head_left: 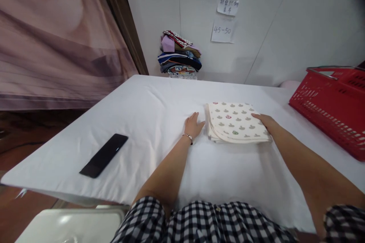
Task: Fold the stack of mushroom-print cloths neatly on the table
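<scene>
A folded cloth (238, 121), cream with grey, red and green motifs, lies flat on the white-covered table in several layers with rounded corners. My right hand (265, 121) is at its right edge, one digit over the top layer; the other fingers are mostly hidden, and the hand appears to grip the edge. Just left of the cloth, my left hand (194, 125) rests on the tabletop with fingers apart and nothing in it. A small gap separates it from the cloth's left side. A bracelet (188, 138) circles the left wrist.
A black phone-like slab (104, 155) lies on the table (137, 114) at left. At the right edge stands a red plastic basket (327, 110). Stacked folded fabrics (181, 55) rise behind the far edge, against the wall. A pink curtain (57, 38) hangs at left.
</scene>
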Demonstrator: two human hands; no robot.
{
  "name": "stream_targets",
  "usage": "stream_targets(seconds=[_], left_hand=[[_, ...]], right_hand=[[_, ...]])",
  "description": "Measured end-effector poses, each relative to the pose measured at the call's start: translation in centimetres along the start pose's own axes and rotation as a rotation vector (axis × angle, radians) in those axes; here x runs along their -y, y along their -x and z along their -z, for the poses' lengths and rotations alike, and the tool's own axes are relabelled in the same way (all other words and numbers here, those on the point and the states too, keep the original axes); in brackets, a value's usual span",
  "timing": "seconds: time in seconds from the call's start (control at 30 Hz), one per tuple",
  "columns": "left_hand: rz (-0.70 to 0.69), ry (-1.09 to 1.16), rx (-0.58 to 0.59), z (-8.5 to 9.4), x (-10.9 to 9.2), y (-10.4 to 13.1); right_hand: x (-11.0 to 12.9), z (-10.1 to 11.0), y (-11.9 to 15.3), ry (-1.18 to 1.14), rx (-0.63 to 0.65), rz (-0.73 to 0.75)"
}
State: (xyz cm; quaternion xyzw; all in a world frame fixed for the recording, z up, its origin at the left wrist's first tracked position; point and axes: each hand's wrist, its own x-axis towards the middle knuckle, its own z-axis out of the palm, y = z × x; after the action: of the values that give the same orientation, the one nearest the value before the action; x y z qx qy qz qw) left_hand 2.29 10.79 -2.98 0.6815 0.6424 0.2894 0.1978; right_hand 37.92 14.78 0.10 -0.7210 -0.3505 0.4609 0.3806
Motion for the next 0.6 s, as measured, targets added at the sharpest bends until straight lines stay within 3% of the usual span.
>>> stream_targets(seconds=[0.2, 0.33, 0.47, 0.53, 0.6], left_hand=[[0.023, 0.084, -0.033, 0.3, -0.2, 0.1], [0.061, 0.260, -0.017, 0.6, -0.8, 0.2], [0.072, 0.314, 0.028, 0.6, -1.5, 0.6], [0.059, 0.321, 0.083, 0.5, -1.8, 0.7], [0.035, 0.316, 0.145, 0.5, -1.9, 0.8]], right_hand=[[-0.6, 0.5, 0.4, -0.091, 0.030, -0.123], [-0.8, 0.8, 0.9, 0.068, 0.085, -0.103], [0.0, 1.2, 1.5, 0.372, -0.101, 0.096], [0.4, 0.6, 2.4, 0.513, -0.201, 0.303], [0.7, -0.9, 4.2, 0.645, -0.222, 0.582]])
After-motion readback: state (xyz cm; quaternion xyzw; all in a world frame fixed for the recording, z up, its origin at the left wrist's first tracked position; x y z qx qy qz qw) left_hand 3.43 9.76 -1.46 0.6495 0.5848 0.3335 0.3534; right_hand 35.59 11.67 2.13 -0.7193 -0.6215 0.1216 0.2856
